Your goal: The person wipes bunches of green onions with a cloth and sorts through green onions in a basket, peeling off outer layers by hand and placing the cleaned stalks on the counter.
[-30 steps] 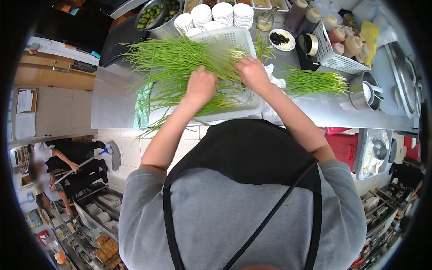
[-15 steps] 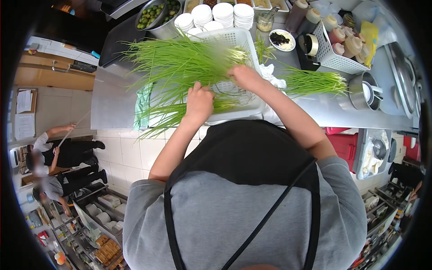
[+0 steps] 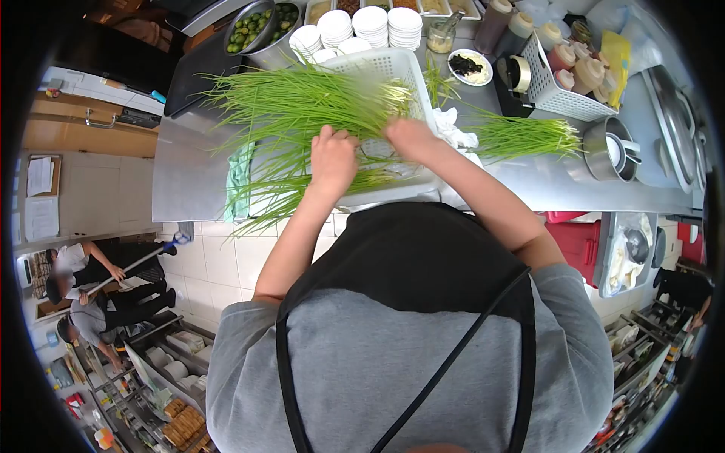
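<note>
Around the upper middle of the frame, long green stalks (image 3: 291,98) lie heaped in and over a white basket (image 3: 414,72), leafy tips spilling past its left side. The left hand (image 3: 334,160) is down among the stalks with fingers curled; looks like it's pinching a few, but I can't tell for sure. The right hand (image 3: 412,140) is bunched narrow near the pale ends, fingertips hidden, so no clue what it's gripping, if anything. For doing this well, imo: keep the hold light, since thin leaves probably bruise easily, take just a few at once, pull lengthwise to avoid tangles, and keep pale ends together like the tidy bunch (image 3: 525,137) right of the basket.
</note>
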Action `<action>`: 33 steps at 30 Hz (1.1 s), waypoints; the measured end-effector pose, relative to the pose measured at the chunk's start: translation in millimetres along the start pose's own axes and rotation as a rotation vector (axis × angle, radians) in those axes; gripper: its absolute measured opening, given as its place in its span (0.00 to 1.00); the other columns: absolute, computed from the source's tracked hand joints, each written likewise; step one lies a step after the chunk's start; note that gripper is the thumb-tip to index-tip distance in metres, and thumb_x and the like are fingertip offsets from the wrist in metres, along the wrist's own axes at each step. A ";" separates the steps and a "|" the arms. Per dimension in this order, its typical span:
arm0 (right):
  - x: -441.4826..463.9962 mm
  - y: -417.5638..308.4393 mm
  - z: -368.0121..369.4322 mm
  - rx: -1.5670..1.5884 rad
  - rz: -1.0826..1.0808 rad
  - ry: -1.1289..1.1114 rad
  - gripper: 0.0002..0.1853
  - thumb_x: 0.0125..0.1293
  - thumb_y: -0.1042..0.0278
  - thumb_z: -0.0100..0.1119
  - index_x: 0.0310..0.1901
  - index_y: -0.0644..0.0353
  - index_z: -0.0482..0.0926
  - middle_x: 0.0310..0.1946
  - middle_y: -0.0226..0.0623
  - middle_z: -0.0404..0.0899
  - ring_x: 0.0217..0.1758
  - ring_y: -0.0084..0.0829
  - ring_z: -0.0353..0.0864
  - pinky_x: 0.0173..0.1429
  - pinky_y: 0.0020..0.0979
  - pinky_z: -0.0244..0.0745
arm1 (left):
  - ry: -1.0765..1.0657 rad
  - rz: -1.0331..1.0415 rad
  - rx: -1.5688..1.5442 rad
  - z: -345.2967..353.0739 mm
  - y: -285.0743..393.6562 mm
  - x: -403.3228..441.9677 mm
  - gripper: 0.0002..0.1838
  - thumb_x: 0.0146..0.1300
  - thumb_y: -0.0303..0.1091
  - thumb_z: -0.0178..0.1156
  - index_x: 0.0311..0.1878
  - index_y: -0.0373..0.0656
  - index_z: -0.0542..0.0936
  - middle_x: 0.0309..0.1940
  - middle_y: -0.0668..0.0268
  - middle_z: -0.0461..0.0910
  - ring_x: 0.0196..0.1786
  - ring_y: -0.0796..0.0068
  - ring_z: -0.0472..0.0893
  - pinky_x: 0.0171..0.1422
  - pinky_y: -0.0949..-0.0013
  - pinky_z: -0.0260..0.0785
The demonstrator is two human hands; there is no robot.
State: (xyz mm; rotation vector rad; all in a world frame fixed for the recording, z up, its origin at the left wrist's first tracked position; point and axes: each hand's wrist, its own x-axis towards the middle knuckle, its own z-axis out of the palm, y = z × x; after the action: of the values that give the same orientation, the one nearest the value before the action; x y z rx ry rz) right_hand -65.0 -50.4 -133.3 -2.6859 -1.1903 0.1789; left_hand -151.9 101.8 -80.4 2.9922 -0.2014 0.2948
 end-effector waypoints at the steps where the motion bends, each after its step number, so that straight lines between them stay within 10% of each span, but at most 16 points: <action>1: 0.5 -0.3 -7.8 0.000 -0.001 -0.001 0.05 0.50 0.74 0.49 0.27 0.57 0.77 0.31 0.39 0.75 0.36 0.39 0.77 0.38 0.36 0.73 | 0.000 -0.002 -0.001 -1.0 -4.4 -0.9 0.07 0.41 0.26 0.60 0.27 0.46 0.81 0.29 0.70 0.77 0.40 0.66 0.70 0.42 0.64 0.62; 7: 7.7 -3.4 -2.3 0.122 -0.163 0.169 0.04 0.48 0.73 0.52 0.26 0.59 0.78 0.28 0.42 0.76 0.34 0.40 0.78 0.36 0.37 0.74 | -0.041 -0.022 0.052 10.2 -12.5 -9.7 0.05 0.42 0.27 0.60 0.26 0.46 0.81 0.28 0.68 0.78 0.38 0.65 0.71 0.43 0.64 0.63; 13: 18.2 -3.1 14.8 -0.019 0.175 0.003 0.05 0.46 0.68 0.57 0.26 0.55 0.79 0.24 0.42 0.78 0.30 0.41 0.79 0.34 0.37 0.74 | -0.304 -0.062 0.003 4.7 -8.3 -11.6 0.05 0.41 0.27 0.60 0.25 0.45 0.81 0.28 0.66 0.78 0.39 0.63 0.72 0.44 0.63 0.64; 21: 8.3 4.5 -40.8 0.653 0.095 0.109 0.08 0.51 0.68 0.55 0.34 0.56 0.78 0.29 0.37 0.79 0.35 0.36 0.78 0.41 0.32 0.72 | 0.365 0.113 -0.029 -10.7 -0.5 34.2 0.07 0.42 0.29 0.62 0.29 0.46 0.81 0.27 0.70 0.77 0.40 0.67 0.70 0.45 0.64 0.61; 27: -5.1 15.9 -52.2 0.873 0.166 0.278 0.12 0.49 0.71 0.61 0.38 0.58 0.77 0.24 0.28 0.75 0.29 0.21 0.73 0.38 0.24 0.70 | 0.219 0.089 0.006 -41.7 -1.5 39.4 0.06 0.43 0.30 0.62 0.28 0.47 0.81 0.25 0.73 0.77 0.38 0.71 0.69 0.41 0.67 0.58; 33: -5.8 19.0 -56.3 0.946 0.201 0.197 0.10 0.51 0.66 0.59 0.35 0.58 0.78 0.29 0.36 0.79 0.34 0.31 0.77 0.40 0.28 0.70 | 0.138 -0.081 -0.261 -51.7 -9.0 40.2 0.06 0.41 0.30 0.65 0.27 0.45 0.80 0.22 0.68 0.77 0.32 0.68 0.72 0.40 0.66 0.61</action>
State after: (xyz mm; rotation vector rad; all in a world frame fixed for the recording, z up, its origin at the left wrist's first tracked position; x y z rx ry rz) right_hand -44.6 -74.6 -82.7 -1.9069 -0.5487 0.3805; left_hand -121.1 113.1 -23.0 2.7018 -0.0958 0.4285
